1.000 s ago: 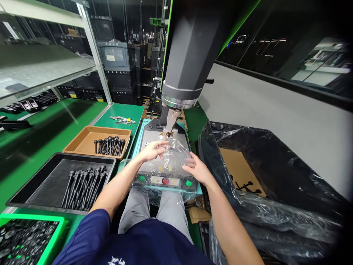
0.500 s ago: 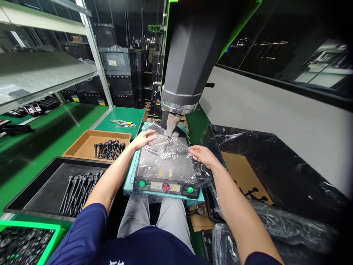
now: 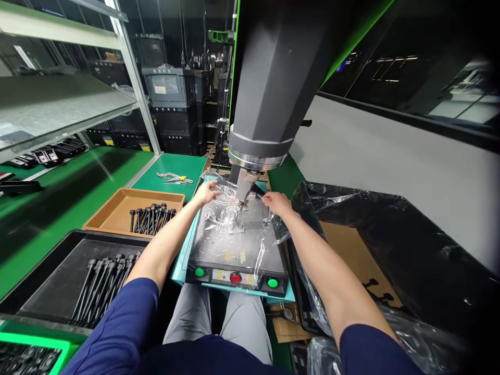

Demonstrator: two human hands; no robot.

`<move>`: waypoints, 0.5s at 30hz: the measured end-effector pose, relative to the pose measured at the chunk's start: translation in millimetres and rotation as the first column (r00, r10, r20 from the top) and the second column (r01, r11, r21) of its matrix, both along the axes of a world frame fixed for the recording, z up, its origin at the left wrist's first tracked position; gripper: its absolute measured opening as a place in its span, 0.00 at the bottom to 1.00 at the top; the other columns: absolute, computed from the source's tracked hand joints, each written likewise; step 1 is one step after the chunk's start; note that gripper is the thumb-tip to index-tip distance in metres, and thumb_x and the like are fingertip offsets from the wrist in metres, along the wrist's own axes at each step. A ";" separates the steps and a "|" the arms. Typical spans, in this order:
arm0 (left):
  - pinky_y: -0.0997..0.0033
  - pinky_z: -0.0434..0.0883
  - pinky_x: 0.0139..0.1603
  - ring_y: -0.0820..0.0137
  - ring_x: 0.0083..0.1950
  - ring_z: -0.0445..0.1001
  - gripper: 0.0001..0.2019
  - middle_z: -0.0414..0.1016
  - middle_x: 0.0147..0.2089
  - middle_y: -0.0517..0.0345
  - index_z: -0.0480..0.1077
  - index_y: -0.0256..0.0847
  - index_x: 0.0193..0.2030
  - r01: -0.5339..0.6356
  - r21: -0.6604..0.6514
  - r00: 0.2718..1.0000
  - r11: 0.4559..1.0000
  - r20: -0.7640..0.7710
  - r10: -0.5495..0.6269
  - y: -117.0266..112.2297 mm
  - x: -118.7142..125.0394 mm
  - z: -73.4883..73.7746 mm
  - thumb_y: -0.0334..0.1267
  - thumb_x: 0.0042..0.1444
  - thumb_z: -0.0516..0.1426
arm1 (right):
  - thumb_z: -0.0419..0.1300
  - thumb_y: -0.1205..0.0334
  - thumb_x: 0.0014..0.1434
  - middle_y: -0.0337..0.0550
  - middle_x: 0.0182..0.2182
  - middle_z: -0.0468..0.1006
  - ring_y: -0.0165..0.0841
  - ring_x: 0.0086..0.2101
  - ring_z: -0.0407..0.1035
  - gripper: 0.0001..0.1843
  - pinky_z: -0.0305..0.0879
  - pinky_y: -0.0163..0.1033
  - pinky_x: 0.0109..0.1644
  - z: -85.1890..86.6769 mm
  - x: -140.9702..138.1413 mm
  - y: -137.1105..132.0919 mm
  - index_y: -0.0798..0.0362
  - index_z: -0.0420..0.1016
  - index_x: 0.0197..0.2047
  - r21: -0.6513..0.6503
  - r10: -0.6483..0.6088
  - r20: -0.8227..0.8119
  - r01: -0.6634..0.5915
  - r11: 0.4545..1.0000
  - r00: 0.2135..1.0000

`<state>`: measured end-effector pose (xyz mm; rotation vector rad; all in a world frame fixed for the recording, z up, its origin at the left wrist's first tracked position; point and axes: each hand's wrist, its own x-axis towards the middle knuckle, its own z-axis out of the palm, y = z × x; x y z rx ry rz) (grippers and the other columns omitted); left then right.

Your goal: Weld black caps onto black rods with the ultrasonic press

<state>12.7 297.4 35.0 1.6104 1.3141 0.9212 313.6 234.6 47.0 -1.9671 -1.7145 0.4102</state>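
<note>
Crinkled, clear film [image 3: 226, 214] has shifted back, left hand [image 3: 205, 193] and right hand [image 3: 277, 203] pinching it.

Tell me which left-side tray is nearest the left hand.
The brown tray, farthest from the body; the black tray and green tray sit farther from the left hand.

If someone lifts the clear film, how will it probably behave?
The film is probably floppy: it wrinkles between the left hand and right hand. It seems thin, so likely light, since the plate shows through it. Its glossy glare suggests that it may feel slippery.
</note>
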 end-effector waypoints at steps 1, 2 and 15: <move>0.76 0.71 0.29 0.82 0.21 0.68 0.32 0.75 0.55 0.44 0.64 0.33 0.66 -0.009 -0.007 1.000 1.000 0.004 0.009 3.4 -0.5 -2.1 0.25 0.52 0.61 | 0.62 0.64 0.58 0.42 0.29 0.79 0.38 0.33 0.70 0.07 0.54 0.37 0.33 0.0 -2.5 3.7 0.50 0.78 0.29 -0.008 -0.002 0.020 0.002 1.000 1.000; 0.77 0.71 0.28 0.82 0.21 0.68 0.33 0.76 0.53 0.46 0.63 0.34 0.67 -0.022 -0.012 1.000 1.000 0.002 0.022 6.4 -1.1 -3.9 0.25 0.52 0.61 | 0.61 0.63 0.58 0.43 0.30 0.80 0.38 0.34 0.70 0.07 0.53 0.37 0.32 -0.2 -5.0 6.9 0.50 0.78 0.29 -0.016 -0.004 0.034 0.005 1.000 0.999; 0.71 0.73 0.37 0.72 0.30 0.76 0.35 0.80 0.43 0.51 0.64 0.34 0.66 -0.247 -0.036 0.950 0.968 -0.207 0.234 23.0 -29.9 -14.8 0.32 0.51 0.67 | 0.54 0.54 0.67 0.43 0.28 0.80 0.36 0.33 0.73 0.17 0.58 0.34 0.31 -5.5 -19.4 24.4 0.53 0.79 0.33 -0.049 -0.014 0.058 0.017 0.999 0.998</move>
